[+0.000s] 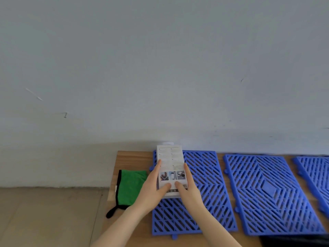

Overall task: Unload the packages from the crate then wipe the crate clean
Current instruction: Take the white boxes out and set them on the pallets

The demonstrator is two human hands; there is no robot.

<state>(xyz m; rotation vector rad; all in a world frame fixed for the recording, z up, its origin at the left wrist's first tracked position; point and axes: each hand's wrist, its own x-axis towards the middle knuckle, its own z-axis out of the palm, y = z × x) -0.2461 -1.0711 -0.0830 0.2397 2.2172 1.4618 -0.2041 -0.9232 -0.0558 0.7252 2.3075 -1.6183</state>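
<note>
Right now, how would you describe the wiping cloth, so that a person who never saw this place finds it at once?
Find the wooden table against the grey wall and go to its left end. The cloth lies flat there, left of the blue lattice panels and of the white package. It alone is green and soft, with a black border.

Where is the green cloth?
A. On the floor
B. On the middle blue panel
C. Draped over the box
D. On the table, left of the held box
D: the cloth lies on the table, left of the box that the left hand and right hand hold.
</note>
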